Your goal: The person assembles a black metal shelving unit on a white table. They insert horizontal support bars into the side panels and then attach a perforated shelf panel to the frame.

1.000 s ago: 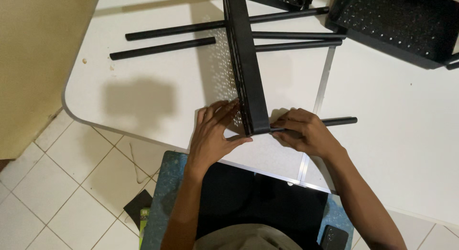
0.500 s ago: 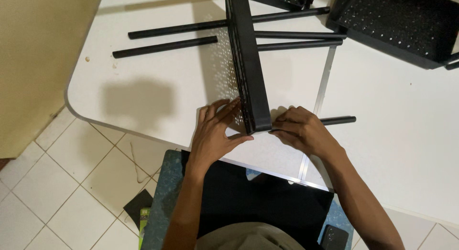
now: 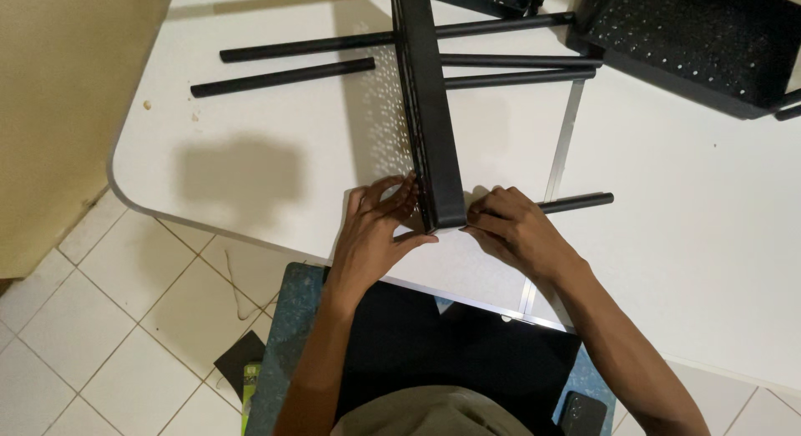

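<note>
Standing on edge across the white table (image 3: 250,161), the black perforated panel (image 3: 430,102) ends at the near rim. The left hand (image 3: 375,231) presses flat, fingers spread, against its near corner; the right hand (image 3: 513,231) pinches a black rod (image 3: 576,203) there.

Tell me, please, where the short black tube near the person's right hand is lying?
In the head view, the short black tube lies on the white table, sticking out to the right from behind the right hand, just right of the upright perforated black panel.
</note>
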